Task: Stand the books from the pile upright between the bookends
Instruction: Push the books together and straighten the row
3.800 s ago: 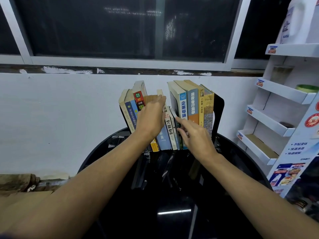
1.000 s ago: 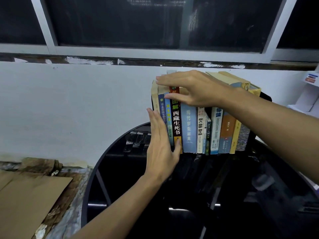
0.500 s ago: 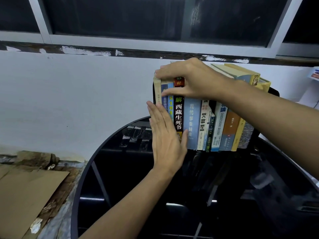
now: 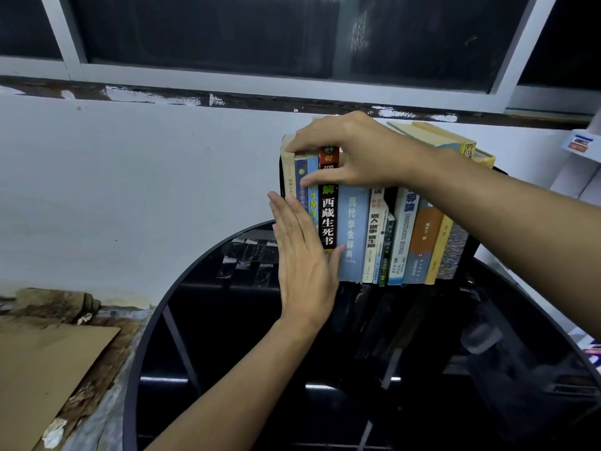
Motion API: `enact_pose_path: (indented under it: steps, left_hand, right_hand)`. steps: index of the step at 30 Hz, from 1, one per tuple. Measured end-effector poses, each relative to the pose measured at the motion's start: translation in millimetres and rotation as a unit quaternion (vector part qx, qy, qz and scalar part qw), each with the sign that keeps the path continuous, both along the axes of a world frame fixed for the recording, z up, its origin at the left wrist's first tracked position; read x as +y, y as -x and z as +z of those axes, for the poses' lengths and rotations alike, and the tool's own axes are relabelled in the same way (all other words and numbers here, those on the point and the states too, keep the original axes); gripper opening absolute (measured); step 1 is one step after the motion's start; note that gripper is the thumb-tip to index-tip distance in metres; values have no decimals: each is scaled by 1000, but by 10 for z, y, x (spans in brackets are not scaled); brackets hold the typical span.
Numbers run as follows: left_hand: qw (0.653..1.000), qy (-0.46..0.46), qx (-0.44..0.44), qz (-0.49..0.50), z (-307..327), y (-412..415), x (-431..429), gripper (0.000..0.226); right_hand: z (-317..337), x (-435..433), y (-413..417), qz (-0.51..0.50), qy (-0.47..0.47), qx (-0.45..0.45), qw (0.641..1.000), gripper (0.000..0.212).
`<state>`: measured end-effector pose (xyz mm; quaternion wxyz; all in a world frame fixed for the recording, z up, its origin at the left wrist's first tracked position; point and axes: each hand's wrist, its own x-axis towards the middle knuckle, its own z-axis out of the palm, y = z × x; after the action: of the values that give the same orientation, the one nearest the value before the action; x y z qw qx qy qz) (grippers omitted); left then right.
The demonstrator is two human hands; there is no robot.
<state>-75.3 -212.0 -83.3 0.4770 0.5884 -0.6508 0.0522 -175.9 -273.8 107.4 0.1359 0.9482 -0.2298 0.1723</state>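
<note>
Row of books [image 4: 354, 229] upright at back of black desk [image 4: 153, 323]. At the row's left end, right hand [image 4: 357, 154] grips the leftmost books from above, fingers curled over top edges, thumb on spines. Lower on that end, left hand [image 4: 302, 262] lies flat, fingers straight, pressing the row's side.

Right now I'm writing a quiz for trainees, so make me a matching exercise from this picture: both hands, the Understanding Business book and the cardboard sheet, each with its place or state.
Column A
1 left hand
2 right hand
3 Understanding Business book
4 cardboard sheet

Column B
a lies flat, left of the table
b fingers straight, against the row's lower left
c grips the tops of the leftmost books
d upright, right half of the row

Pairs: 1-b; 2-c; 3-d; 4-a
</note>
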Motion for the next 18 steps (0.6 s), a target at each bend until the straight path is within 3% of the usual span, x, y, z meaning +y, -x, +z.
enact_pose_path:
  steps: [18]
  left_hand:
    - [1000,-8,-16,18,0,-22,-53,110]
  right_hand:
    - [33,55,-20,-37,-32,-14,999,43]
